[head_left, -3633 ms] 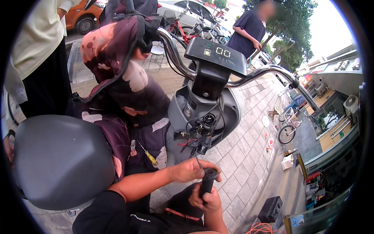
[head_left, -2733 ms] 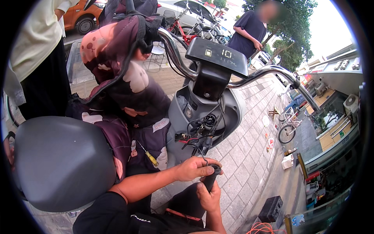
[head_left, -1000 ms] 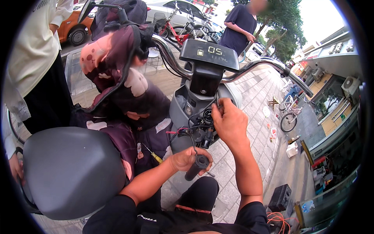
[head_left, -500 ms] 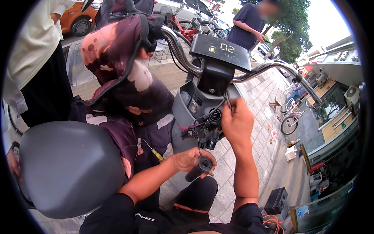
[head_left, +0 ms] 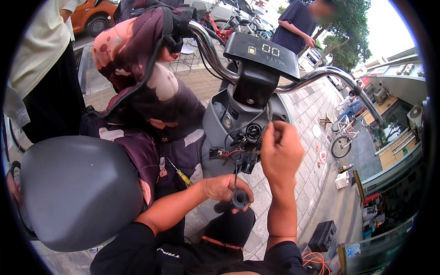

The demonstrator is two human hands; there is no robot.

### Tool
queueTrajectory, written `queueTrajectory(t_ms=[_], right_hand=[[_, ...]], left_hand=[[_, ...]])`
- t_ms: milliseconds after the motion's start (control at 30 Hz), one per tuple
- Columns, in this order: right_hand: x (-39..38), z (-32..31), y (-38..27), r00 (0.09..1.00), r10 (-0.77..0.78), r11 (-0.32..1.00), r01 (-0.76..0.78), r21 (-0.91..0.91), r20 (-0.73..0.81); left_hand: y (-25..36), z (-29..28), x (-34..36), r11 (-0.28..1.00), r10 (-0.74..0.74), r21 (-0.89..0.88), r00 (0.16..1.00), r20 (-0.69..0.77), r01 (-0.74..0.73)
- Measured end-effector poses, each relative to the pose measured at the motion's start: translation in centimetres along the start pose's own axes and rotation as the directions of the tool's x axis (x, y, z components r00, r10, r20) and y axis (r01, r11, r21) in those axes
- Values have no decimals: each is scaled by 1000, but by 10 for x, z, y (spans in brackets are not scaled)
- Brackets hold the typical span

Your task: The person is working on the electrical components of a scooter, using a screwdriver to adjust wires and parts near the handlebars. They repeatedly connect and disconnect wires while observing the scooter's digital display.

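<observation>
At the lower middle, my left hand (head_left: 222, 190) grips a black twist grip (head_left: 229, 202), with a thin wire running up from it. My right hand (head_left: 282, 149) is closed, pinching dark cables (head_left: 269, 114) under the display (head_left: 261, 57). Beside it, an exposed cluster of black fittings (head_left: 252, 137), connectors and red wiring hangs in the scooter's grey front panel (head_left: 217, 119). Chrome handlebars (head_left: 307, 82) curve out either side. A yellow-handled screwdriver (head_left: 182, 178) lies on the patterned padded cover (head_left: 151, 119), left of my left hand.
The scooter seat (head_left: 78, 190) fills the lower left. A person in cream (head_left: 46, 55) stands left; another in navy (head_left: 293, 32) stands beyond the handlebar. Parked bicycles (head_left: 343, 140), a black case (head_left: 321, 236) and an orange cord (head_left: 314, 259) are on the paving at right, beside shopfronts.
My right hand left the twist grip and rose to the cables by the front panel, then shifted slightly right and down. My left hand still holds the grip, now lower and further left.
</observation>
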State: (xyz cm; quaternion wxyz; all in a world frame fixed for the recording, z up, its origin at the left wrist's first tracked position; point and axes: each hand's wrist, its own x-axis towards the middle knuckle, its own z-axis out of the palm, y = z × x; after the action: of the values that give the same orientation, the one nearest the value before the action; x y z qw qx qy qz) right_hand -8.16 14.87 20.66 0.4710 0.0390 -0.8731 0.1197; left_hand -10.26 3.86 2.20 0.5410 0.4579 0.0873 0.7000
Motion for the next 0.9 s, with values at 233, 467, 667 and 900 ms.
queueTrajectory(t_ms=[233,467,667,900], right_hand=[[-1,-4,-8,993,90,993,-95,68,73],[9,20,13,1000,24,996,-25,80,15],[10,8,-1,995,96,979,-97,182,13],[4,5,9,998,38,993,-43,110,46]], left_hand=[[-4,-5,-4,995,-47,85,999,15,46],[-5,1,0,987,-118,105,993,-15,119],[-3,-3,2,990,-124,66,991,42,121],[-13,-4,2,980,-157,132,986,60,148]])
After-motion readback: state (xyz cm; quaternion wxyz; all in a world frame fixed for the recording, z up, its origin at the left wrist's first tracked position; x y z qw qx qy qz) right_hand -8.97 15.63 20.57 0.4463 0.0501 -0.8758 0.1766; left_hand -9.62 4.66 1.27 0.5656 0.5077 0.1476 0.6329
